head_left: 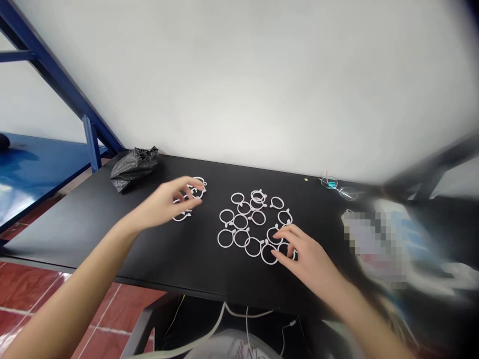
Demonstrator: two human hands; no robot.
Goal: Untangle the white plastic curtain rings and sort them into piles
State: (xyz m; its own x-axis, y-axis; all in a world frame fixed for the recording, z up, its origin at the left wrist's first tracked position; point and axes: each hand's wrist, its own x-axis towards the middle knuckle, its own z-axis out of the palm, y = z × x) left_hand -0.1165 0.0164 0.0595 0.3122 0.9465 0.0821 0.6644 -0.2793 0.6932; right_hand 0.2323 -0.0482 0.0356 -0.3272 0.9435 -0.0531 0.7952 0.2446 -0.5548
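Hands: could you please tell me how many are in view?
2. The left hand is at the small ring pile; the right hand touches the larger ring spread. No others show.

Reaches forward with the left hand (168, 203), bare forearm stretched in from the lower left, fingers loosely curled, blurred at the tips. Holds the right hand (305, 254) lower and nearer, palm down, fingers (290, 232) spread and pointing left, forearm entering from the lower right.
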